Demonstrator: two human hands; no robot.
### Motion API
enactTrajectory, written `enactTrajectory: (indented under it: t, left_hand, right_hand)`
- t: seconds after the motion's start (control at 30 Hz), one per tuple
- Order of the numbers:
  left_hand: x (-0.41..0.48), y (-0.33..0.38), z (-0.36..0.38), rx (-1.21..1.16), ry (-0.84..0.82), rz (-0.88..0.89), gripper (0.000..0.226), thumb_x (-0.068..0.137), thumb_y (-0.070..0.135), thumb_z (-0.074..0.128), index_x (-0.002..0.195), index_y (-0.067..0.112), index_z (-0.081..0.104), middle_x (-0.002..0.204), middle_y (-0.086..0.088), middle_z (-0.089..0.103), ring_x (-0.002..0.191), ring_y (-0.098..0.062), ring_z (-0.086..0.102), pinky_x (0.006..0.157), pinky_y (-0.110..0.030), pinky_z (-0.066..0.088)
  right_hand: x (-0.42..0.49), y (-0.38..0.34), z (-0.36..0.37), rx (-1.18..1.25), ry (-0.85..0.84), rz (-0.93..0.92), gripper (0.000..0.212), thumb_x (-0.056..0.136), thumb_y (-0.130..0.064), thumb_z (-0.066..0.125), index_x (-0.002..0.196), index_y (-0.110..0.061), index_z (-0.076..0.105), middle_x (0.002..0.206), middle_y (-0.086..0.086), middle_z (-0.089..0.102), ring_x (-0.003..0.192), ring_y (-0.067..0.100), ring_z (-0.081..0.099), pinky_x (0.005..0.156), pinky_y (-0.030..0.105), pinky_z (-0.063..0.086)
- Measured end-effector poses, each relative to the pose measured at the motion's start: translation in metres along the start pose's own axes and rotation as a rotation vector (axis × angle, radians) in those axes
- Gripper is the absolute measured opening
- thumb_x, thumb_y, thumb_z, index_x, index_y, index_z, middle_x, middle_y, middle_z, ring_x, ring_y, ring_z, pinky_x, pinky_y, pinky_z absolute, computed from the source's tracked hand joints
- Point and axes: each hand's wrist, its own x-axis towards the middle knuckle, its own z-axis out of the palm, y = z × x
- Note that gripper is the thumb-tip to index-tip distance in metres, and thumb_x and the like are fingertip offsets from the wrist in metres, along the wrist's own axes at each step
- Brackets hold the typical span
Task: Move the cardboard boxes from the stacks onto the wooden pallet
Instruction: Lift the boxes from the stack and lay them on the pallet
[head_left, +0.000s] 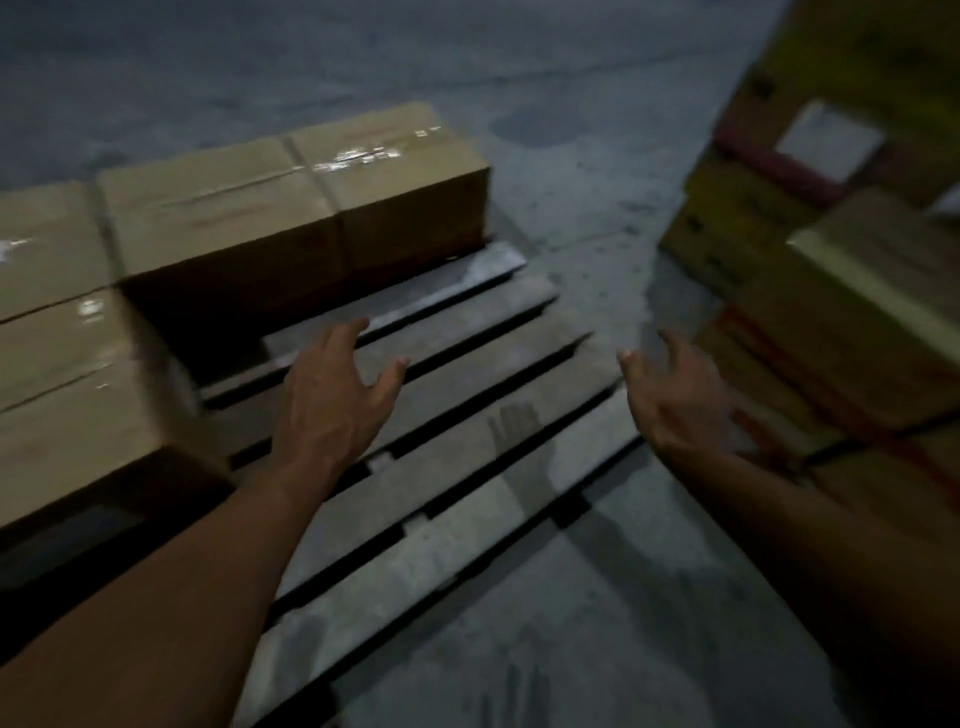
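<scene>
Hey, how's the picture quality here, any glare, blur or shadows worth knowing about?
Head view: dim overall; glare on the taped tops of the cardboard boxes; motion blur smears the stacks, the left hand and the right hand; a hand's shadow falls across the wooden pallet.

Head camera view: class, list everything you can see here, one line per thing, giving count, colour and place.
boxes on the pallet: at least four, brown with shiny tape, along the pallet's left and far sides
wooden pallet: one, grey-brown slats, centre, its near right part bare
stacked boxes: several, too blurred to count, yellow and brown with red bands, at the right edge
floor: one, grey, all around the pallet
left hand: one, fingers spread, holding nothing, over the bare slats
right hand: one, fingers loosely spread, holding nothing, beside the stacked boxes
</scene>
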Motion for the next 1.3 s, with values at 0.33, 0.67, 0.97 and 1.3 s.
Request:
enactTrajectory:
  t: [0.33, 0.67, 0.97, 1.3]
  left_hand:
    - [0.037, 0.285, 0.164, -0.095, -0.201, 0.249, 0.062, 0.091, 0.043, 0.068, 0.141, 0.008, 0.053, 0.140, -0.014, 0.057, 0.128, -0.030, 0.054, 0.104, -0.041, 0.043]
    - [0.075, 0.400, 0.291, -0.039, -0.399, 0.461, 0.067, 0.093, 0.043, 0.065, 0.147, 0.009, 0.046, 0.147, -0.013, 0.051, 0.133, -0.028, 0.049, 0.107, -0.039, 0.038]
    - [0.183, 0.429, 0.414, -0.133, -0.479, 0.347, 0.095, 0.083, 0.060, 0.070, 0.154, 0.010, 0.032, 0.155, -0.012, 0.040, 0.141, -0.029, 0.041, 0.113, -0.047, 0.037]
    - [0.246, 0.453, 0.495, -0.337, -0.679, 0.291, 0.107, 0.070, 0.066, 0.078, 0.154, 0.019, 0.031, 0.153, -0.003, 0.046, 0.137, -0.022, 0.045, 0.105, -0.030, 0.040]
  right_hand:
    - [0.119, 0.183, -0.195, 0.055, 0.211, 0.284, 0.061, 0.099, -0.050, 0.054, 0.152, -0.024, 0.040, 0.154, 0.012, 0.042, 0.138, 0.033, 0.042, 0.114, 0.046, 0.033]
    - [0.183, 0.293, -0.220, 0.271, 0.348, 0.532, 0.051, 0.101, -0.038, 0.058, 0.147, -0.018, 0.047, 0.147, 0.010, 0.049, 0.137, 0.031, 0.044, 0.107, 0.039, 0.037]
    - [0.267, 0.334, -0.163, 0.512, 0.512, 0.869, 0.078, 0.098, -0.047, 0.058, 0.159, -0.011, 0.024, 0.163, 0.010, 0.029, 0.149, 0.030, 0.028, 0.117, 0.037, 0.026]
    - [0.298, 0.361, -0.147, 0.456, 0.764, 0.892, 0.073, 0.088, -0.058, 0.068, 0.139, -0.009, 0.053, 0.138, 0.010, 0.058, 0.126, 0.028, 0.055, 0.096, 0.031, 0.043]
